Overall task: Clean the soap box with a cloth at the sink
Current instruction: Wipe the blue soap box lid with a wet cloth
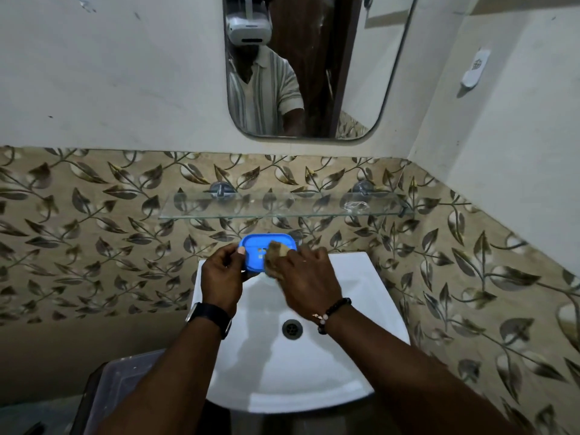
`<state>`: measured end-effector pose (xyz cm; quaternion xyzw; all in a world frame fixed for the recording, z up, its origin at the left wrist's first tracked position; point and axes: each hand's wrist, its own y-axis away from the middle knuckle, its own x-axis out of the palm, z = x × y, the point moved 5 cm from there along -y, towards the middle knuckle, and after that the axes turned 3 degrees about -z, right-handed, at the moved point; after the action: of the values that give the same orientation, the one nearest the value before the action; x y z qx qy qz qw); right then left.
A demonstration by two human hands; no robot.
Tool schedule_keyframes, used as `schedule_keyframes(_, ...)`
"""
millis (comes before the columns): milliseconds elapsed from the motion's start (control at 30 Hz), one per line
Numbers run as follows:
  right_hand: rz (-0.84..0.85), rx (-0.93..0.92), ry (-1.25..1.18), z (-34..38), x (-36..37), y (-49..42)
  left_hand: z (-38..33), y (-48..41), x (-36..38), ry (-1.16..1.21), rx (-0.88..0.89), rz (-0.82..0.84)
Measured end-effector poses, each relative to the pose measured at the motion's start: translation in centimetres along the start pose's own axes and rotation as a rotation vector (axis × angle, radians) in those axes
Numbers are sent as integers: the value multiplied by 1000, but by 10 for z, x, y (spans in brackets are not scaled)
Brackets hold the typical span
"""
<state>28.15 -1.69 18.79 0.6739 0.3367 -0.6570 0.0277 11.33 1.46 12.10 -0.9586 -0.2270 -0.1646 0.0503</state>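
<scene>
Over the white ceramic sink (361,277), your left hand (221,277) grips the blue plastic soap box (255,251); your right hand (306,276) fingers (315,254) press a crumpled brown cloth (276,255) into it.

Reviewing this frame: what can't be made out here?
Head view only.
1. Right half and underside of the soap box: covered by the cloth and the right hand.
2. Most of the cloth: under the right hand, motion-blurred.
3. Fingers of the left hand under the soap box: hidden by it.
4. Dirt or water on the soap box: too small, dim.
5. Plastic bin at lower left: partly behind the left arm, dark.
</scene>
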Motion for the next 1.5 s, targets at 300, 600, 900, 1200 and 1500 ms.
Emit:
schedule_keyframes(300, -53, 41, 193, -22, 11, 9, 4, 3, 3, -30, -80, 97)
schedule_keyframes(600, -23, 52, 46, -35, 24, 5, 10, 8, 0, 22, -96, 29)
schedule_keyframes(900, 45, -30, -599, -63, 23, 2, 0, 2, -4, -49, -68, 235)
schedule_keyframes(1200, 111, 161, -1101, -96, 27, 1, -30, 10, 5, -229, 220, 556)
schedule_keyframes(1500, -330, 225, -1048, -67, 6, 2, -25, 12, 23, -201, 175, 501)
